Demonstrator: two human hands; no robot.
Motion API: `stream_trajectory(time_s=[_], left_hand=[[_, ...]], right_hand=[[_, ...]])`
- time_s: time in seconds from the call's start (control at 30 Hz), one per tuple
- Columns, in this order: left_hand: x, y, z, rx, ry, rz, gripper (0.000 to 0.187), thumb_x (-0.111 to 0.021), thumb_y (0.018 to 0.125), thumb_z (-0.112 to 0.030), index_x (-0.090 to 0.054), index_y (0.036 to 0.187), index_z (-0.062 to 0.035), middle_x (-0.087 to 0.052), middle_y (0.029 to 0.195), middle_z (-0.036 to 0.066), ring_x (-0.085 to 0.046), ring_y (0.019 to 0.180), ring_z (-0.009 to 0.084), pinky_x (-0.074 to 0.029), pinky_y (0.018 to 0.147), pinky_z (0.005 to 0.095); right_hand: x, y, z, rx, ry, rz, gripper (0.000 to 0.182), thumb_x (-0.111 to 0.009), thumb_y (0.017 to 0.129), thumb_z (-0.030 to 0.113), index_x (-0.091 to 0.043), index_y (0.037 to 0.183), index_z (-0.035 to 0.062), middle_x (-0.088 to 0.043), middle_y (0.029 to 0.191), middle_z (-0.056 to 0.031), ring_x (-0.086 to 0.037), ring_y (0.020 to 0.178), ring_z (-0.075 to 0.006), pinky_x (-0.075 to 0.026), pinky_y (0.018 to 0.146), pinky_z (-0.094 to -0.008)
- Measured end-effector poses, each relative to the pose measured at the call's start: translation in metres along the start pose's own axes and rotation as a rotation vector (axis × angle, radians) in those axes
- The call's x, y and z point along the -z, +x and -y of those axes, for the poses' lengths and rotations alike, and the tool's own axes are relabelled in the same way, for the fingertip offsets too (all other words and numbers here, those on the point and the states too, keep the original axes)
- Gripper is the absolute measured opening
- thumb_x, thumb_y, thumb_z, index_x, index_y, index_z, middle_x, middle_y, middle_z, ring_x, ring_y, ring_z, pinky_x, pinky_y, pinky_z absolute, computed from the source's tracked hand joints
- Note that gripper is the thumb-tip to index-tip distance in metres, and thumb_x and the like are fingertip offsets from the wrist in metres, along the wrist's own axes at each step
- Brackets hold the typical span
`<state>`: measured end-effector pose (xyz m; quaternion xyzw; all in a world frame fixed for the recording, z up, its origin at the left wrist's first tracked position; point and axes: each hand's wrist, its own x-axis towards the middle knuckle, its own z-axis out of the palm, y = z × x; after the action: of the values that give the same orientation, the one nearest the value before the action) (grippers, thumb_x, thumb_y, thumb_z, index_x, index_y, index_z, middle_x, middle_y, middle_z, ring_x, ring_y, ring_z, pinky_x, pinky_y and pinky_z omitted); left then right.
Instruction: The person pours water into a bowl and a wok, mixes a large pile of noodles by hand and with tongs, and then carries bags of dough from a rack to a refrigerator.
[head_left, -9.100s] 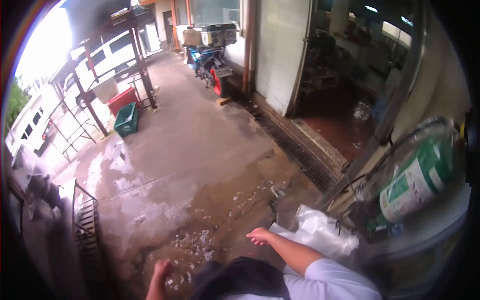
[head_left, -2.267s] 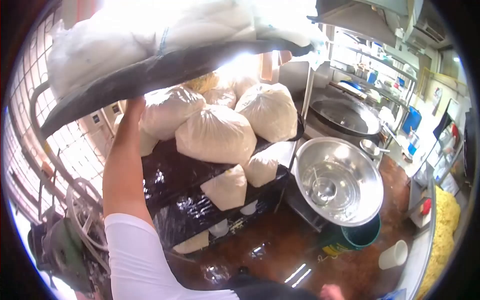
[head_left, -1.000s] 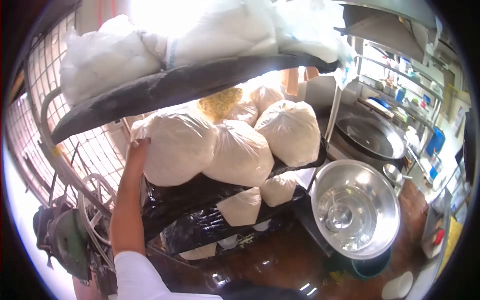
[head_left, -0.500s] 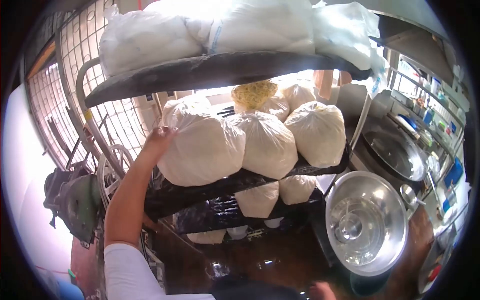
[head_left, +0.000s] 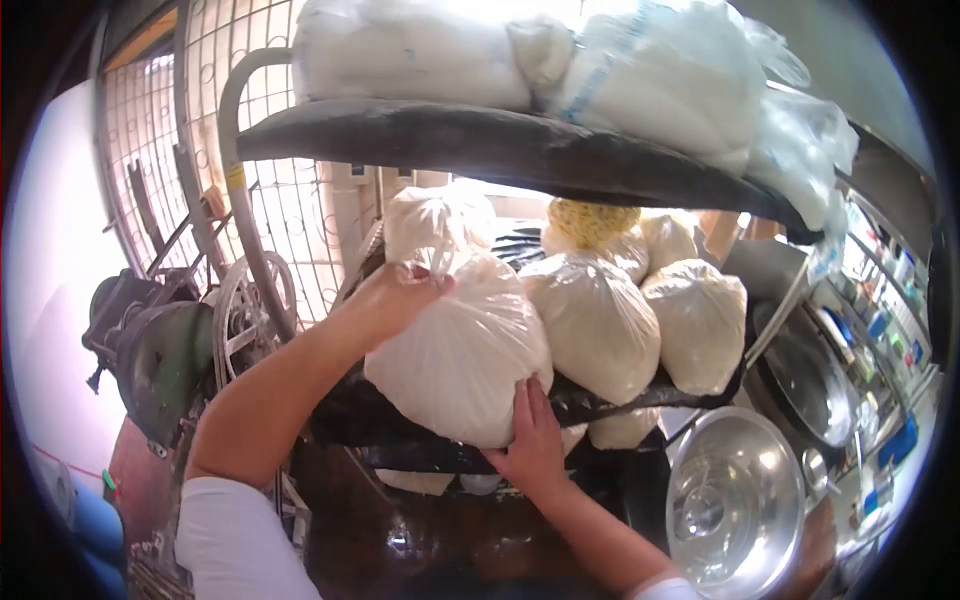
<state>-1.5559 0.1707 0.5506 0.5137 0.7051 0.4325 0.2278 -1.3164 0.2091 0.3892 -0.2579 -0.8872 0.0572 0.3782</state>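
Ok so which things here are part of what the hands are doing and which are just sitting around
In hand:
left hand, gripping the knotted top of the front bag
right hand, flat under that bag
front bag
middle shelf it sits on

Just sitting around:
other bags
steel bowl
wok
green machine
top shelf sacks

No legible text, label or number anywhere, perhaps through blur and glare.

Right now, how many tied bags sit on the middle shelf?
6 visible: held bag, one behind, centre, right, and yellow and pale ones at the back. More may be hidden.
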Motion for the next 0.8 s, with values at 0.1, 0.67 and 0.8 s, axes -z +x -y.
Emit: stream_trajectory(time_s=[0.1,0.67,0.8], left_hand=[[0.007,-0.017,-0.004,0.103,-0.106,-0.13,0.055,-0.062,0.084,-0.046,-0.06,0.111,0.0017,-0.063,0.102,0.015,-0.057,0.096,0.0208,-0.043,0.086,0.036],[0.09,0.024,0.029,-0.28,0.225,-0.183,0.027,-0.064,0.086,-0.025,-0.065,0.103,-0.0047,-0.065,0.094,0.005,-0.057,0.091,0.0137,-0.046,0.083,0.0305],[0.074,0.02,0.019,-0.347,0.147,-0.178,0.026,-0.066,0.085,-0.023,-0.065,0.101,-0.004,-0.066,0.095,0.007,-0.059,0.09,0.0144,-0.047,0.08,0.0302]], right_hand=[[0.004,0.029,-0.016,0.018,0.054,-0.039,0.085,-0.074,0.065,0.024,-0.034,0.138,0.0048,-0.039,0.136,-0.0287,-0.046,0.117,-0.0462,-0.042,0.095,-0.0476],[0.103,0.138,-0.127,-0.215,-0.115,-0.248,0.025,-0.061,0.083,0.016,-0.063,0.104,0.0041,-0.067,0.099,-0.0142,-0.063,0.094,-0.0316,-0.05,0.082,-0.0382],[0.112,0.133,-0.14,-0.353,0.074,-0.206,0.025,-0.062,0.085,0.017,-0.064,0.106,0.0026,-0.068,0.1,-0.0122,-0.065,0.094,-0.0221,-0.05,0.082,-0.0331]])
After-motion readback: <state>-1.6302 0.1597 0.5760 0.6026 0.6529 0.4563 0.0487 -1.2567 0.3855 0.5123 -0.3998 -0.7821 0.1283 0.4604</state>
